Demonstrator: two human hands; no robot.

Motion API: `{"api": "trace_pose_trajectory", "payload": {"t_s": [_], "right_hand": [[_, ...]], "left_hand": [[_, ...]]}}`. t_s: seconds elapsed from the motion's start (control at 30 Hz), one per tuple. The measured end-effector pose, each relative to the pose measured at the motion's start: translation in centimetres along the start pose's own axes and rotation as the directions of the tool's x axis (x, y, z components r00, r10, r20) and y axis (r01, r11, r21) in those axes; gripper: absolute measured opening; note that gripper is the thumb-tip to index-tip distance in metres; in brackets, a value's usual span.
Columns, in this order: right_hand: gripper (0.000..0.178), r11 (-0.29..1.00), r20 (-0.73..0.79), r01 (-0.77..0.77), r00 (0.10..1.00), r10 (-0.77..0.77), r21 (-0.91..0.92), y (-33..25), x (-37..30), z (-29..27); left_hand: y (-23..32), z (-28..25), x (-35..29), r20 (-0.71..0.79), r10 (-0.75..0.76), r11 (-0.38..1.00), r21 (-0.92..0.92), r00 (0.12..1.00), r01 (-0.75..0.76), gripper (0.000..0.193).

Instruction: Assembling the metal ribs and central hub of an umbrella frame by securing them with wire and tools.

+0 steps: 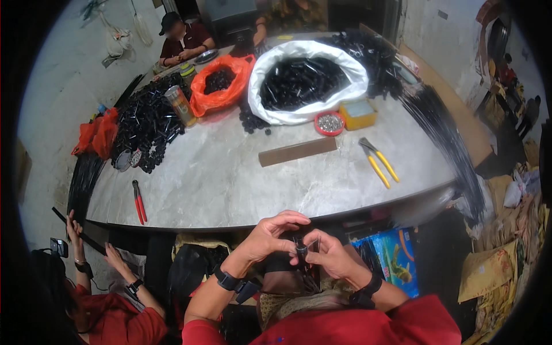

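Note:
In front of my lap, just off the table's near edge, both my hands meet at a small black tube-like piece point(301, 249). My left hand point(275, 234) curls around it, thumb against its side and fingers arched above. From the other side, my right hand point(329, 254) pinches at the same piece with thumb and forefinger. Its exact kind is too small to make out, and fingers cover part of it. On the grey tabletop point(218, 192) beyond lie a brown bar point(297, 152) and yellow-handled pincers point(378, 163).
A white sack point(259, 95) of black tubes stands mid-table, beside a red dish point(329, 123) of small metal parts and a yellow tub point(359, 114). Red-handled pliers point(139, 202) lie left, near heaped black pieces point(149, 118). Co-workers sit at left and across; black rods point(443, 141) overhang the right edge.

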State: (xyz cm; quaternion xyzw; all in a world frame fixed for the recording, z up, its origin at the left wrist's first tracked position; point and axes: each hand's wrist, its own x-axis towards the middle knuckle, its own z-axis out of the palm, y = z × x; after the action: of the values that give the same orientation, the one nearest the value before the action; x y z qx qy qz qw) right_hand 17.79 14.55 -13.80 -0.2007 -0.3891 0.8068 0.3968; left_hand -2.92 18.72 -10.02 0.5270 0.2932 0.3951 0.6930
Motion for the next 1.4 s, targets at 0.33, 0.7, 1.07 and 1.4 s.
{"api": "trace_pose_trajectory", "payload": {"t_s": [0.33, 0.7, 1.07, 1.4], "right_hand": [[0.034, 0.996, 0.043, 0.068, 0.997, -0.071, 0.066, 1.1, 0.5, -1.2], [0.034, 0.987, -0.041, 0.083, 0.996, -0.078, 0.136, 1.3, 1.0, -2.2], [0.034, 0.98, -0.039, 0.073, 0.997, -0.067, 0.186, 1.0, 1.6, -3.5], [0.035, 0.992, -0.058, 0.054, 0.997, -0.047, 0.114, 0.6, 2.0, -4.6]], "left_hand": [[1.7, -1.4, 1.2, 0.113, -0.222, 0.961, 0.192, 0.968, 0.198, 0.05], [6.3, -4.6, 6.5, 0.141, -0.367, 0.759, 0.617, 0.92, 0.208, 0.029], [7.0, -14.2, 19.9, -0.309, 0.121, 0.714, 0.687, 0.943, 0.134, 0.008], [5.1, -14.3, 30.8, -0.216, 0.438, 0.398, 0.917, 0.873, 0.028, 0.012]]}}
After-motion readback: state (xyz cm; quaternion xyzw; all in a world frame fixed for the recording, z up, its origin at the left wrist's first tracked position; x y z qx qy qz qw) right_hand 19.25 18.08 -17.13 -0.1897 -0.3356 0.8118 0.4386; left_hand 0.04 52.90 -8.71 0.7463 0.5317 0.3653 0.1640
